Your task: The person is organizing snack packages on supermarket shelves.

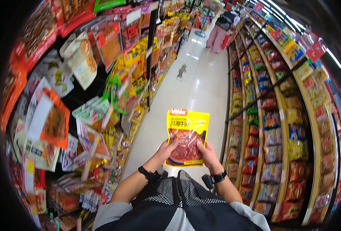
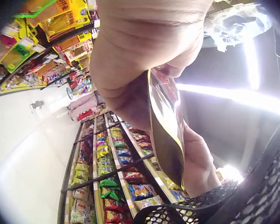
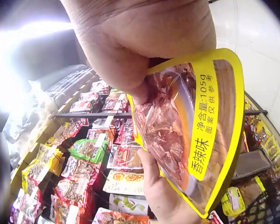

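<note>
A yellow food pouch [image 1: 187,139] with a picture of meat on its front is held upright before the chest. The left hand [image 1: 165,151] pinches its left edge, thumb on the front; the right hand [image 1: 209,154] grips the right edge the same way. In the left wrist view the pouch [image 2: 167,126] shows edge-on beneath the left hand [image 2: 144,42]. In the right wrist view the pouch front [image 3: 177,126] faces the camera, the right hand [image 3: 144,37] above it and the left hand [image 3: 165,193] at its other edge. Fingers behind the pouch are hidden in the head view.
Hanging packaged snacks [image 1: 55,119] crowd the rack on the left. Shelves of bagged snacks [image 1: 272,138] line the right side. Between them runs a pale floor aisle [image 1: 178,88], with a dark mark on it. Farther up stands a person in pink trousers [image 1: 216,38].
</note>
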Tool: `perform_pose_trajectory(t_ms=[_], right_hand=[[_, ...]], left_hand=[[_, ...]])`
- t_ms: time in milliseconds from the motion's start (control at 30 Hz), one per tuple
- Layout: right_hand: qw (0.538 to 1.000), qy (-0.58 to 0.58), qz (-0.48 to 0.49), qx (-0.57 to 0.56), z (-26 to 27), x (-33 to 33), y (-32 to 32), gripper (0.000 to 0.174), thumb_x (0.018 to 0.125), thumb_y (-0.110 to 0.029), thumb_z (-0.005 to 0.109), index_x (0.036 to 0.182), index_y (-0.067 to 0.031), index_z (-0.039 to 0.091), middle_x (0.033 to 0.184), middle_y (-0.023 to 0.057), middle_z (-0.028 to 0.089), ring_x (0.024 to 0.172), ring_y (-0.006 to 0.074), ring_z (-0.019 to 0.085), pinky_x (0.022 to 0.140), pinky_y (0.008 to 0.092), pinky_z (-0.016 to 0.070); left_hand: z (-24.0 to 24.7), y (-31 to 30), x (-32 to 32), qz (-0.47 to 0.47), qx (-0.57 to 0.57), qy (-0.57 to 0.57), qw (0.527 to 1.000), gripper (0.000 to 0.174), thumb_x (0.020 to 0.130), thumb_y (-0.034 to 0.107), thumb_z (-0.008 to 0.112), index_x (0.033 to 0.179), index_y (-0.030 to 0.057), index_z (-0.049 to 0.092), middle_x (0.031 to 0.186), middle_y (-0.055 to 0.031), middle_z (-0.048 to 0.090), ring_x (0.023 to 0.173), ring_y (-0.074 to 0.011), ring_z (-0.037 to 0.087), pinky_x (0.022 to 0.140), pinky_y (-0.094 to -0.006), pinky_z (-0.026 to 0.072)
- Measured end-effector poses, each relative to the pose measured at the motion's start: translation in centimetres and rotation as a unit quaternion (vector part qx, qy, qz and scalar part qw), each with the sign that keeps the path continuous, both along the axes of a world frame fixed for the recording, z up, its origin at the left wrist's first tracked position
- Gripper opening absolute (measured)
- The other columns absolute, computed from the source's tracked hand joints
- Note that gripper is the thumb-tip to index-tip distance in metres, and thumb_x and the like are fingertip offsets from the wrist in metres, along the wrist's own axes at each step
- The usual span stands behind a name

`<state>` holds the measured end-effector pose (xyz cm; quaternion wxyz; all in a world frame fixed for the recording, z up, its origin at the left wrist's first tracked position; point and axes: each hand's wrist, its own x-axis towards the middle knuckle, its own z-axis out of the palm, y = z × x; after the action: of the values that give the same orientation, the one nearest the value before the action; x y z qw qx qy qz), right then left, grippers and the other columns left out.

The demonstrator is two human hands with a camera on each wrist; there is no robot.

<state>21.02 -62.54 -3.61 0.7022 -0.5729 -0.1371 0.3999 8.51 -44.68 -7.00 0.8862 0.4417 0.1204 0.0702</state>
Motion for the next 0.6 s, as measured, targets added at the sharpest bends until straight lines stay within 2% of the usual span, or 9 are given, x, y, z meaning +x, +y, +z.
perform_pose_trajectory(t_ms=[33, 67, 100, 167, 267, 367, 467, 567, 600], right_hand=[[1.0, -0.007, -0.003, -0.001, 0.5, 2.2, 1.4, 0.035, 0.102, -0.017, 0.054, 0.132, 0.0018, 0.052, 0.12, 0.0056, 0.064, 0.103, 0.0119, 0.061, 0.093, 0.0299, 0.0504], [1.0, -0.017, -0.008, -0.012, 0.3, 4.5, 2.5, 0.035, 0.102, -0.018, 0.054, 0.132, 0.0011, 0.053, 0.12, 0.0062, 0.064, 0.103, 0.013, 0.062, 0.093, 0.031, 0.0509], [0.999, -0.024, -0.015, -0.022, 0.0, 6.7, 3.5, 0.036, 0.102, -0.019, 0.055, 0.132, 0.0004, 0.054, 0.121, 0.0069, 0.065, 0.103, 0.014, 0.063, 0.093, 0.032, 0.0513], [0.999, -0.016, -0.029, -0.018, 1.3, 10.0, 5.4, 0.036, 0.102, -0.019, 0.055, 0.132, 0.0005, 0.053, 0.121, 0.0069, 0.065, 0.103, 0.0141, 0.063, 0.094, 0.0318, 0.0509], [0.998, 0.006, -0.055, -0.004, 0.6, 15.4, 6.7, 0.035, 0.102, -0.018, 0.054, 0.132, 0.0005, 0.053, 0.121, 0.0068, 0.064, 0.104, 0.0144, 0.063, 0.094, 0.0319, 0.0504], [0.998, 0.021, -0.062, 0.003, -0.1, 21.3, 9.2, 0.034, 0.103, -0.017, 0.053, 0.132, 0.0, 0.053, 0.12, 0.0066, 0.065, 0.104, 0.0149, 0.063, 0.095, 0.0323, 0.0503], [0.997, 0.028, -0.075, 0.001, -2.3, 28.3, 11.7, 0.032, 0.103, -0.017, 0.052, 0.131, -0.0001, 0.053, 0.119, 0.0066, 0.065, 0.104, 0.0148, 0.063, 0.094, 0.0325, 0.0506], [0.997, 0.034, -0.067, 0.015, -3.6, 36.6, 14.2, 0.032, 0.103, -0.016, 0.052, 0.131, 0.0001, 0.053, 0.119, 0.0071, 0.065, 0.104, 0.015, 0.063, 0.094, 0.0328, 0.0509], [0.997, 0.03, -0.071, 0.021, -3.7, 39.6, 15.4, 0.032, 0.103, -0.016, 0.052, 0.131, 0.0001, 0.052, 0.12, 0.0074, 0.065, 0.104, 0.0151, 0.063, 0.094, 0.0329, 0.051]], left_hand=[[-0.5, 1.6, 2.8, 0.009, 0.003, -0.001, 1.0, 0.053, 0.104, 0.032, 0.05, 0.147, 0.0038, 0.038, 0.138, -0.0091, 0.053, 0.123, -0.0182, 0.054, 0.107, -0.0349, 0.0432], [2.0, 2.9, 4.7, 0.001, -0.039, 0.01, 0.999, 0.058, 0.105, 0.04, 0.046, 0.149, 0.004, 0.037, 0.141, -0.0093, 0.051, 0.125, -0.0173, 0.052, 0.109, -0.0336, 0.0405], [1.8, 4.4, 6.8, -0.029, -0.069, 0.011, 0.997, 0.06, 0.105, 0.044, 0.043, 0.15, 0.0037, 0.036, 0.143, -0.0093, 0.049, 0.129, -0.0171, 0.049, 0.11, -0.0335, 0.0393], [-0.9, 6.4, 11.6, -0.028, -0.058, -0.003, 0.998, 0.062, 0.105, 0.047, 0.038, 0.15, 0.005, 0.032, 0.144, -0.011, 0.049, 0.126, -0.0202, 0.054, 0.108, -0.0369, 0.0439], [0.8, 8.3, 17.2, -0.087, -0.043, 0.021, 0.995, 0.064, 0.105, 0.051, 0.034, 0.146, 0.0022, 0.038, 0.142, -0.0116, 0.052, 0.126, -0.02, 0.055, 0.107, -0.0375, 0.0447], [0.7, 10.5, 22.8, -0.08, -0.063, 0.02, 0.995, 0.067, 0.104, 0.054, 0.033, 0.146, 0.0021, 0.037, 0.143, -0.0113, 0.051, 0.127, -0.0212, 0.054, 0.108, -0.0384, 0.0436], [-0.1, 13.1, 29.7, -0.076, -0.058, 0.01, 0.995, 0.07, 0.103, 0.056, 0.03, 0.148, 0.0037, 0.033, 0.146, -0.0122, 0.047, 0.13, -0.0223, 0.051, 0.11, -0.0401, 0.0426], [-2.4, 16.0, 37.9, -0.078, -0.087, -0.017, 0.993, 0.067, 0.104, 0.056, 0.028, 0.153, 0.0103, 0.028, 0.148, -0.0121, 0.043, 0.134, -0.0231, 0.046, 0.113, -0.0392, 0.0384], [-2.2, 17.0, 40.9, -0.081, -0.098, -0.01, 0.992, 0.067, 0.104, 0.056, 0.027, 0.153, 0.0102, 0.028, 0.148, -0.0122, 0.043, 0.134, -0.0235, 0.046, 0.113, -0.0394, 0.0387]])
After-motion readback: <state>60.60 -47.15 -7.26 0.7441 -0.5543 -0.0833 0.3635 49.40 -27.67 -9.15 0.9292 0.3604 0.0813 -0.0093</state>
